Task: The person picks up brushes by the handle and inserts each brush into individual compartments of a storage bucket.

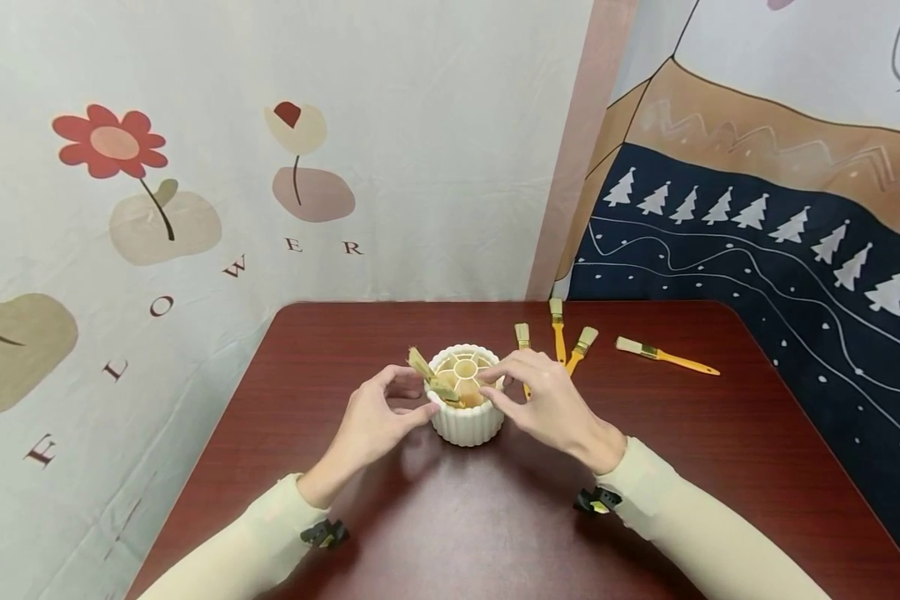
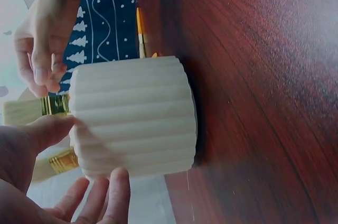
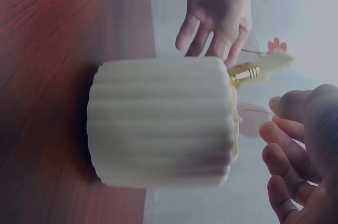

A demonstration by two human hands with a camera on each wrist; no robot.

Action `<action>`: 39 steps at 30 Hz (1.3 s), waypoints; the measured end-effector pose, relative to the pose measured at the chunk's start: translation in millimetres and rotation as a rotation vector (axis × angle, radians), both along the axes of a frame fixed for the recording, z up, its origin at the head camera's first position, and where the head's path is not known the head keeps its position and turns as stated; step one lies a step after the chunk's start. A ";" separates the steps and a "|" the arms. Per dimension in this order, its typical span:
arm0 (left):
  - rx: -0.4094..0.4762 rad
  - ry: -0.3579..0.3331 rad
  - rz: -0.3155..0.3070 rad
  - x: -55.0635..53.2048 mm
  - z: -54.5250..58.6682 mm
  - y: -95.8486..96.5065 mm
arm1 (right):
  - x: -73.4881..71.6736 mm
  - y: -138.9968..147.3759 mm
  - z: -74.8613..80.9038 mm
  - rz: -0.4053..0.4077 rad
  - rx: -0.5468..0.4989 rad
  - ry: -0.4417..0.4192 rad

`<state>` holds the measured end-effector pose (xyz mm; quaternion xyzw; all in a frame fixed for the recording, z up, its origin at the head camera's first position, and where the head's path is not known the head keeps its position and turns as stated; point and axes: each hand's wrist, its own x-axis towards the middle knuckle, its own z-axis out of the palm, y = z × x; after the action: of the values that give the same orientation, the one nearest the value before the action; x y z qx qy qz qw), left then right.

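Observation:
A white ribbed pot stands upright on the table, its top divided into ring-shaped compartments around a round middle one. Two paintbrushes stand in its left part with bristles up, one brush and another brush showing above the rim in the left wrist view. My left hand holds the pot at its left side, thumb at the front rim and fingers along the wall. Above the right rim is my right hand, fingers loosely bent with nothing between them; in the right wrist view its fingertips are apart from the pot.
Behind the right hand lie several yellow-handled paintbrushes: one brush, a second brush and a third brush. Another brush lies farther right. The dark red table ends at a patterned cloth wall.

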<state>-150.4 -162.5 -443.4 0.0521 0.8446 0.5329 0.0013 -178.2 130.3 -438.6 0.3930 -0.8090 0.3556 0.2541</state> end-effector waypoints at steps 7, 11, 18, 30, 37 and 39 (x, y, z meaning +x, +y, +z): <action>-0.060 0.049 0.040 8.9 -1.3 8.9 | -6.3 13.9 -0.5 -0.057 -0.036 -0.009; -0.091 0.068 0.058 10.3 -2.5 12.8 | -10.6 23.3 -1.9 -0.092 -0.056 -0.012; -0.082 0.060 0.057 8.9 -3.0 12.9 | -17.4 37.8 -6.5 -0.157 -0.066 -0.040; -0.006 0.007 -0.022 -2.5 -4.6 0.9 | -26.1 61.3 -15.9 -0.247 -0.039 -0.142; -0.052 -0.009 -0.113 -14.6 -4.8 -12.8 | -33.2 74.7 -24.7 -0.289 -0.034 -0.167; -0.069 -0.007 -0.144 -18.0 -4.1 -16.4 | -35.4 78.1 -26.9 -0.304 -0.025 -0.170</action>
<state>-168.4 -178.8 -447.5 0.1105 0.8566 0.5020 0.0445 -213.6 208.4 -465.6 0.2316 -0.8732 0.3549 0.2406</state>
